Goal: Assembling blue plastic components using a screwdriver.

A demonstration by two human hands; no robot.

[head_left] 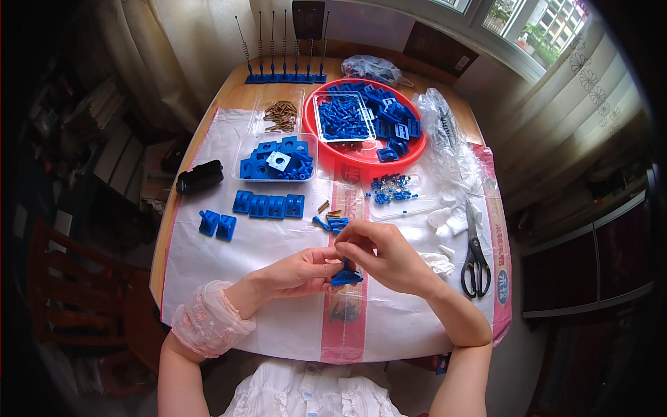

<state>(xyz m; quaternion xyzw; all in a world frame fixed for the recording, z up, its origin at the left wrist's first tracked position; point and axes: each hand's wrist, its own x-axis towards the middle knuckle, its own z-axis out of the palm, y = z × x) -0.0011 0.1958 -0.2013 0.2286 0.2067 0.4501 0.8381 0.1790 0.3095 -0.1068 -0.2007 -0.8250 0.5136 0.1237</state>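
Observation:
My left hand (311, 271) grips a small blue plastic part (345, 279) with a flat base, near the table's front. Above it my right hand (381, 256) is closed, thumb and fingertips pinched at the part's upper end; what sits in that pinch is hidden. Just beyond the hands lie loose blue plastic pegs (336, 224) and a few brass-coloured pins (324, 206). To the left stand a row of blue brackets (268, 205) and two similar blue assemblies (217, 226).
Behind are a clear tub of square blue plates (278, 161), a tray of brass pins (281, 116) and a red basin (421, 149) of blue parts. Small blue-and-clear beads (392, 189) and black scissors (476, 264) lie right; a black case (200, 177) lies left. Spring-topped rods (285, 78) stand at the back.

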